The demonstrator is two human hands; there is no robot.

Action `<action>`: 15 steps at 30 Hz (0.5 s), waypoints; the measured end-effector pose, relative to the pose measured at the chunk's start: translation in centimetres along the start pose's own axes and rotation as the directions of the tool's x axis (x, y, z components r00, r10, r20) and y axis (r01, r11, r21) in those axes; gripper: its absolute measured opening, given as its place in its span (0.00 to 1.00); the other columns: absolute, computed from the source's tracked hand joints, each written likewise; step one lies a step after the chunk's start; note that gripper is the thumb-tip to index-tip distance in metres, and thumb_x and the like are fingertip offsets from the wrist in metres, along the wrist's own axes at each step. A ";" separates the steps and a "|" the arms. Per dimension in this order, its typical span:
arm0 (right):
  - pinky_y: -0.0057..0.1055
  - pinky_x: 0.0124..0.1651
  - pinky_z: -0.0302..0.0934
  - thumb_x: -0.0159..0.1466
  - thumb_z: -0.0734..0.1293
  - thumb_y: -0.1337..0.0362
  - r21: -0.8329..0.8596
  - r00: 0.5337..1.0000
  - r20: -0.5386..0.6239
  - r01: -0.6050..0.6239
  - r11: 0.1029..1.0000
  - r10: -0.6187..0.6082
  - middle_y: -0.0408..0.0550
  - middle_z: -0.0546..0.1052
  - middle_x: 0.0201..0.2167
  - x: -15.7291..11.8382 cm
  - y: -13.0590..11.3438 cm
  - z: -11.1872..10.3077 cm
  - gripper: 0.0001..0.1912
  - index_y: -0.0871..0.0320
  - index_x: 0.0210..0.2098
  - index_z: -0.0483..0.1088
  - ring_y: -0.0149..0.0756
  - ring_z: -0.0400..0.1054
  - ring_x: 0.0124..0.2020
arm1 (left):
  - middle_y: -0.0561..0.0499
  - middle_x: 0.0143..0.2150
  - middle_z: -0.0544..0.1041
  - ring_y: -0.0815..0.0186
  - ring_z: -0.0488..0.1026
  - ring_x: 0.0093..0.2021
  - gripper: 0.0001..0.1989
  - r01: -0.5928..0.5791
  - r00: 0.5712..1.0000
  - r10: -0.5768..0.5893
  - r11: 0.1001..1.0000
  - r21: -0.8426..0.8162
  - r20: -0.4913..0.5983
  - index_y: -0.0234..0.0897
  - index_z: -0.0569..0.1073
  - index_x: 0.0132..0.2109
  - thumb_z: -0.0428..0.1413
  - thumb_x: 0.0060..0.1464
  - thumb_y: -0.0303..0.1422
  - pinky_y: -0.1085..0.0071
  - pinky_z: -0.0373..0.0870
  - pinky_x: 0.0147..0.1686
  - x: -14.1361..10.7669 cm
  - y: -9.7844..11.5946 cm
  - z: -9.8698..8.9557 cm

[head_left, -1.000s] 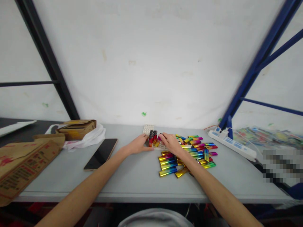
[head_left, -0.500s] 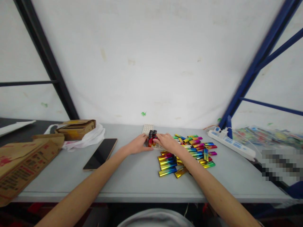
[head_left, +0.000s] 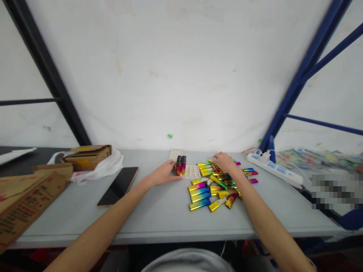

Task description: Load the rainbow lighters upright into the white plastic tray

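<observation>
Several red-and-purple lighters with black tops (head_left: 180,166) stand upright in the left end of a white tray with rows of holes (head_left: 193,172). My left hand (head_left: 162,173) is beside them, thumb and fingers spread around that end of the tray. To the right lies a loose pile of shiny lighters (head_left: 200,196) in gold, blue, green and purple. Over the far part of this pile is my right hand (head_left: 225,162), its fingers bent downward. Whether it grips a lighter there is hidden.
A second white holed tray (head_left: 176,153) lies behind the standing lighters. To the left are a phone (head_left: 118,187), a cardboard box (head_left: 92,158) on a white plastic bag (head_left: 112,166), and flattened cardboard (head_left: 34,204). A power strip (head_left: 274,170) lies at the right.
My right hand has left the standing lighters and moved right onto the loose pile, uncovering the tray. Some pile lighters have shifted. My left hand stays beside the tray.
</observation>
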State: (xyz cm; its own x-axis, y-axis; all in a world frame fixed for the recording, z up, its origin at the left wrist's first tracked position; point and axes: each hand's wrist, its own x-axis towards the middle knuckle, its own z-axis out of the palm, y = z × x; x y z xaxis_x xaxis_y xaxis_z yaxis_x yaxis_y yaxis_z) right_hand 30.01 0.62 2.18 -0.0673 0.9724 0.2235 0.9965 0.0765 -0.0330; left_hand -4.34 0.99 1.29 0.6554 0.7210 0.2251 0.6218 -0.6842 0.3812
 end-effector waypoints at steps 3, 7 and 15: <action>0.36 0.51 0.60 0.70 0.65 0.58 -0.012 0.989 0.109 -0.099 0.995 0.100 0.61 0.78 0.51 0.2 1.8 1.0 0.15 0.61 0.48 0.77 0.49 0.72 0.52 | 0.41 0.48 0.77 0.52 0.73 0.47 0.27 0.003 1.000 -0.003 1.000 -0.004 -0.021 0.33 0.76 0.49 0.62 0.53 0.51 0.61 0.71 0.50 -0.1 0.0 0.0; 0.33 0.48 0.60 0.69 0.67 0.60 0.076 0.995 0.056 -0.081 0.994 0.077 0.59 0.80 0.47 0.6 1.8 1.3 0.12 0.61 0.48 0.75 0.46 0.74 0.48 | 0.42 0.46 0.77 0.53 0.73 0.44 0.28 0.006 0.999 -0.007 1.000 -0.014 -0.038 0.33 0.76 0.48 0.62 0.52 0.53 0.62 0.71 0.48 -0.2 0.2 -0.1; 0.30 0.35 0.57 0.64 0.67 0.45 0.653 0.959 -0.275 0.132 0.746 0.071 0.46 0.78 0.28 1.3 -0.8 0.6 0.23 0.59 0.43 0.77 0.36 0.67 0.29 | 0.42 0.45 0.77 0.51 0.74 0.44 0.28 0.007 1.000 -0.006 1.000 0.014 -0.027 0.32 0.76 0.48 0.61 0.53 0.53 0.62 0.71 0.46 -0.1 0.2 -0.1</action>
State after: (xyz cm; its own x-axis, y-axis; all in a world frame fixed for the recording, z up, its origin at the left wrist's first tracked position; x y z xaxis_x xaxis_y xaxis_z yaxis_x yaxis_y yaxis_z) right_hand 29.09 1.93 1.90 0.0196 0.8772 0.4798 0.7021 0.3296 -0.6312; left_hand -4.28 0.81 1.42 0.6395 0.7281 0.2469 0.6321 -0.6807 0.3701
